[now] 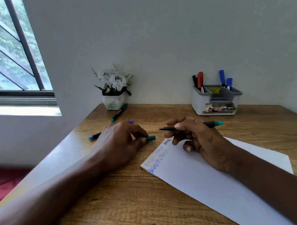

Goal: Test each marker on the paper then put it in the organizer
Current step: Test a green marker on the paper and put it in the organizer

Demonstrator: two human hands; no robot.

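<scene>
My right hand [196,138] holds an uncapped green marker [211,124] level above the top edge of the white paper [212,183], tip pointing left. Its green cap [150,138] is pinched in the fingers of my left hand [120,143], which rests on the desk just left of the paper. The paper carries red, black and blue scribbles near its top left corner. The grey and white organizer [216,101] stands at the back right and holds black, red and blue markers upright.
Another green marker [119,113] lies by a white flower pot [114,101] at the back. A blue-capped marker [94,136] lies behind my left hand, partly hidden by it. The wooden desk [124,203] ends at a wall behind and drops off on the left.
</scene>
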